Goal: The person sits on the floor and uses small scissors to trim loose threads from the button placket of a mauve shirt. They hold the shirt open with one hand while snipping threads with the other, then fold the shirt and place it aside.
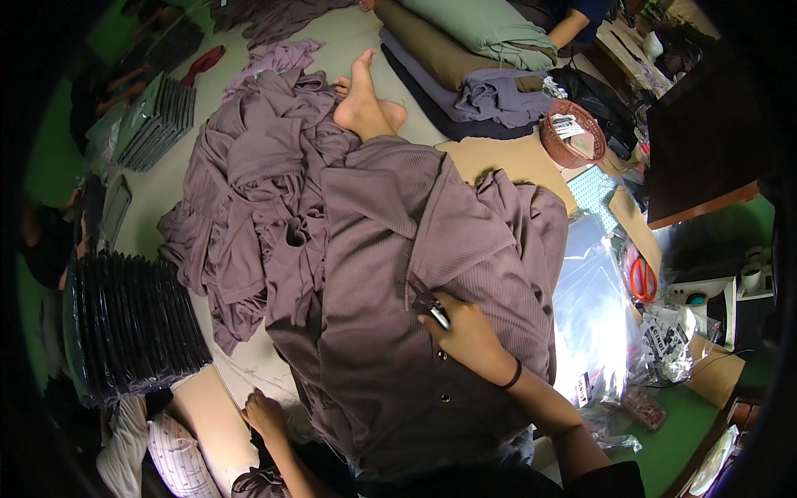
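Observation:
A mauve-brown ribbed garment [369, 332] with metallic buttons is spread over my lap and legs. My right hand [471, 336], a dark band at its wrist, is closed around a small pair of thread snips [435, 310]. Their dark tip rests at a seamed edge of the cloth. Off to the left of the garment, low over the pale floor, my left hand [266, 412] is closed with its fingers curled; what they pinch, if anything, is too small to make out. Loose threads [257, 371] lie on the floor beside it.
A heap of mauve-brown garments [257, 183] lies to the left. Black wrapped packets [137, 324] stand stacked beyond it. Fabric rolls [465, 41] and a brown basket [573, 133] are at the far right. Clear plastic bags [591, 307] and red-handled scissors [642, 280] lie at right.

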`<state>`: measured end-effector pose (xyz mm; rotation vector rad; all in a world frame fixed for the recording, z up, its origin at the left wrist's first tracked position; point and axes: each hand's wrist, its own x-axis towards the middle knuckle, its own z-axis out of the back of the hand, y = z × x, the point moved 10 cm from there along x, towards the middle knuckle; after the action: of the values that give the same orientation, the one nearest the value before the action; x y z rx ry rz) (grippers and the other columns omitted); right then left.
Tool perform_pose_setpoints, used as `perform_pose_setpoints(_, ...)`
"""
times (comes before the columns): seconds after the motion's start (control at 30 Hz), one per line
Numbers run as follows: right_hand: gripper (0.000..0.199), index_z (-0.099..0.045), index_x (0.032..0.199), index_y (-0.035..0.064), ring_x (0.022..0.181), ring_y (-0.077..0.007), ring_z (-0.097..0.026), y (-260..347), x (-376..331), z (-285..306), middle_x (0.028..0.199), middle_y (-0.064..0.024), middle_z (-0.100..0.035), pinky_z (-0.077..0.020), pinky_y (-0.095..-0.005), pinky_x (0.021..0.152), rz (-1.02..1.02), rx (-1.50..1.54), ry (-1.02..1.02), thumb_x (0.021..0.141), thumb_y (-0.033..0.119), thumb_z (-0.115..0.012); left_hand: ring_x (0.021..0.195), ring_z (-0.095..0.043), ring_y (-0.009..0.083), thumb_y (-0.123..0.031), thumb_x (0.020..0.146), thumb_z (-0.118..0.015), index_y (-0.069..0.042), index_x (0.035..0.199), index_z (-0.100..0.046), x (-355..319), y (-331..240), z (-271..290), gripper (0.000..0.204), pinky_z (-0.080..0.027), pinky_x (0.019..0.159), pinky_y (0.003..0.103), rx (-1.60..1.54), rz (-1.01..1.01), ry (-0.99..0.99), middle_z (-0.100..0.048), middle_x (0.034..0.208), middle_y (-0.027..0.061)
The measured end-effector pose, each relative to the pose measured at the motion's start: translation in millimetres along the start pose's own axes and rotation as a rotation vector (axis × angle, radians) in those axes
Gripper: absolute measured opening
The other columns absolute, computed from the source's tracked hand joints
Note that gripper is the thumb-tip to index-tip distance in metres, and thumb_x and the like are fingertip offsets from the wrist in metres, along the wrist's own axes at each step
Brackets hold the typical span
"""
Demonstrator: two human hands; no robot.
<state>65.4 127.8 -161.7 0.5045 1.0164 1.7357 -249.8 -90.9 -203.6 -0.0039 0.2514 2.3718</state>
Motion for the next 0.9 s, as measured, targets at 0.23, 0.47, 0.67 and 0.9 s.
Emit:
perform_pose_setpoints(0.23,0.014,-0.053,0.082,-0.0011,0.061,-0.0298,-0.058,-3.9,0.2,-14.3,0.067,-0.0198,-0.056,-0.0435,-0.0353,0.054,-0.049,0.114,0.021,0.077,0.011,-0.056,0.081,-0.057,0.0237,-0.012,0.081,-0.055,0.002,0.094,-0.057,-2.1,-143.9,90.4,0.02,-0.043,0.074,0.032,-1.192,-0.27,0.056,-0.059,0.088,0.0153)
perform_pose_setpoints(0.47,0.013,-0.055,0.086,0.0003,0.059,-0.0108,-0.05,-19.7,-23.8,-12.7,0.066,-0.0113,-0.055,-0.0414,-0.0253,0.056,-0.156,0.329,0.008,0.074,0.004,-0.056,0.065,-0.054,0.0117,-0.009,0.075,-0.062,-0.008,0.097,-0.061,-28.2,-262.6,98.5,0.022,-0.043,0.057,0.024,-1.347,-0.537,0.334,-0.057,0.078,0.0069)
perform_pose_setpoints(0.67,0.012,-0.055,0.086,0.0007,0.058,-0.01,-0.051,-25.9,-32.0,-26.4,0.064,-0.0103,-0.055,-0.0412,-0.0253,0.055,-0.21,0.345,0.078,0.074,0.005,-0.057,0.068,-0.056,0.01,-0.005,0.078,-0.058,-0.001,0.093,-0.055,-21.9,-264.4,55.1,0.016,-0.045,0.06,0.021,-1.56,-0.354,0.51,-0.06,0.083,0.0076)
perform_pose_setpoints(0.9,0.017,-0.053,0.086,-0.0011,0.057,-0.0198,-0.054,-14.0,-30.1,-23.3,0.066,-0.0152,-0.055,-0.0426,-0.0284,0.056,-0.105,0.307,0.07,0.075,0.01,-0.059,0.075,-0.059,0.0141,0.0,0.078,-0.056,0.0,0.094,-0.051,-46.6,-266.4,28.0,0.017,-0.047,0.07,0.023,-1.931,-0.138,0.982,-0.06,0.085,0.0104)
